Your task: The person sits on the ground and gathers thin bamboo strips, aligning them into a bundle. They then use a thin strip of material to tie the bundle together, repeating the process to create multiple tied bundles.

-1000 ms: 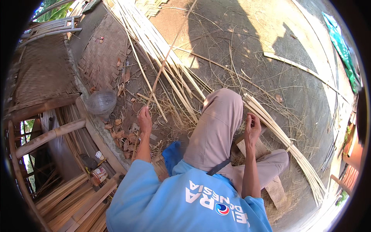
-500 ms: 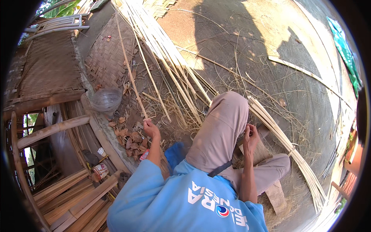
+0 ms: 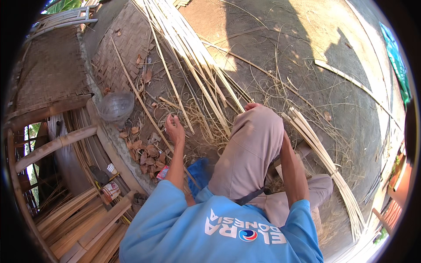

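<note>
My left hand [image 3: 175,128] is raised over the ground left of my bent knee [image 3: 256,131], its fingers loosely curled and apart, with nothing seen in them. A long thin bamboo strip [image 3: 133,87] slants past this hand and runs under the forearm. My right arm reaches around behind the knee. Only a bit of my right hand [image 3: 251,106] shows past the top of the knee, beside the near ends of a spread of pale bamboo strips [image 3: 193,57]. Its fingers are mostly hidden, so whether it holds a strip is unclear.
To the right lies a tied bundle of bamboo strips [image 3: 324,155]. Curly shavings [image 3: 201,122] and dry leaves [image 3: 149,155] litter the ground. At left are a clear plastic container [image 3: 116,106], a woven mat [image 3: 118,44] and a bamboo frame [image 3: 57,142].
My left hand has let go of the thin strip's end and moved slightly up and right. My right hand has gone from beside the knee to its far side, near the strip ends.
</note>
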Action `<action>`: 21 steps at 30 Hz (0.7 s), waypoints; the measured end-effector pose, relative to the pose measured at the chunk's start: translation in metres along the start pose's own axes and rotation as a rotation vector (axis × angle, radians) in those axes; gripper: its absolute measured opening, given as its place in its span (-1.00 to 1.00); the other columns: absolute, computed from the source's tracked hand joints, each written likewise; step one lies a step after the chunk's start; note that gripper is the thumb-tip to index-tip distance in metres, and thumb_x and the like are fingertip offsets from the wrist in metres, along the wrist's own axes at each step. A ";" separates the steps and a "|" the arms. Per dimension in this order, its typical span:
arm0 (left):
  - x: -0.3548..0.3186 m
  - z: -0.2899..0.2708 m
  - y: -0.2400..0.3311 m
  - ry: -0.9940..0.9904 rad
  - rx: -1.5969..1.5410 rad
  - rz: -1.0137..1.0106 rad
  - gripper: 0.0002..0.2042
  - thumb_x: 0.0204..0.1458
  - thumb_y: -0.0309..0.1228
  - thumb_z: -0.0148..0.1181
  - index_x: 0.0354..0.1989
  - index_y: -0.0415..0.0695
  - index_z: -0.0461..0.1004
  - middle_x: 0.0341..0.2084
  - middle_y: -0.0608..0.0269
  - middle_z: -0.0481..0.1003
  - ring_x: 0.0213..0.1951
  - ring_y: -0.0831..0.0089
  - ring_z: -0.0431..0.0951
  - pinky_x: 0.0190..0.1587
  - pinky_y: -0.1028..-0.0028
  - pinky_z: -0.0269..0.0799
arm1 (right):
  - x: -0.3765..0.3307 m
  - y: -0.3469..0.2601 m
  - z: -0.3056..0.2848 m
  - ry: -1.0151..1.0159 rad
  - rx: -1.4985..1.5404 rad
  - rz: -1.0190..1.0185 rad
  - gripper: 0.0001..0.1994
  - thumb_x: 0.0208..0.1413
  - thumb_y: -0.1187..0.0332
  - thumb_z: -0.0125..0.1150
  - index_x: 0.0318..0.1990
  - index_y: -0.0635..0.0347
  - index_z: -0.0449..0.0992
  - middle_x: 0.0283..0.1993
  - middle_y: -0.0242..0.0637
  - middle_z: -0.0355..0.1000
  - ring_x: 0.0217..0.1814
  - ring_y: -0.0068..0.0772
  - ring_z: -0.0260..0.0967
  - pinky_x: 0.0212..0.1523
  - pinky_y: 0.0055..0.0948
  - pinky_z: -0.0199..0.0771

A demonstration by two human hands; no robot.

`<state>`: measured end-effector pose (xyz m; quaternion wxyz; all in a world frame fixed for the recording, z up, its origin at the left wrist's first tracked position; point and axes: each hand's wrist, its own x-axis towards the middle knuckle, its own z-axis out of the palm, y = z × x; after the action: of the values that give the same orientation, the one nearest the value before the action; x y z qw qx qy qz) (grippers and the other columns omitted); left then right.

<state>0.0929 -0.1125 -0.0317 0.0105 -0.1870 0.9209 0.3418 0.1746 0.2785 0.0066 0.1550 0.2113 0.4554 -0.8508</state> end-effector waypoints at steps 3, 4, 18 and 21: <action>0.044 0.030 0.012 0.057 0.080 0.023 -0.50 0.31 -0.11 0.03 0.25 -0.24 0.32 0.05 -0.10 0.41 0.12 0.06 0.40 0.16 0.11 0.30 | 0.037 -0.011 0.014 -0.037 -0.104 -0.019 -0.45 0.37 0.02 0.01 0.21 0.38 0.43 0.22 0.00 0.41 0.31 -0.21 0.32 0.35 -0.23 0.24; 0.062 0.042 -0.002 0.104 0.109 0.042 -0.48 0.30 -0.10 0.04 0.27 -0.25 0.30 0.02 -0.08 0.43 0.10 0.06 0.42 0.15 0.11 0.31 | 0.043 -0.017 0.025 -0.033 -0.178 -0.030 -0.42 0.37 -0.02 -0.01 0.22 0.38 0.42 0.26 0.03 0.38 0.35 -0.18 0.28 0.38 -0.21 0.20; 0.105 0.109 0.085 -0.347 -0.328 -0.334 -0.33 0.17 0.21 0.12 0.06 -0.26 0.42 0.00 0.03 0.24 0.03 0.18 0.28 0.09 0.07 0.30 | 0.112 0.039 -0.014 0.025 -0.938 0.229 -0.14 0.11 -0.32 0.15 0.25 0.37 0.37 0.24 0.26 0.31 0.25 0.06 0.34 0.27 -0.09 0.31; 0.088 0.110 0.121 -0.289 -0.412 -0.594 -0.25 0.13 0.24 0.15 0.16 -0.27 0.34 0.23 -0.11 0.11 0.22 0.00 0.25 0.27 -0.11 0.27 | 0.102 0.047 0.004 0.193 -1.223 0.088 -0.14 0.11 -0.33 0.15 0.22 0.38 0.39 0.20 0.21 0.37 0.22 0.00 0.37 0.24 -0.11 0.33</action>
<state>-0.0434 0.0115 -0.0534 0.2007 -0.3938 0.7277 0.5246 0.1068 0.2424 -0.0755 0.2412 0.1788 0.8633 -0.4056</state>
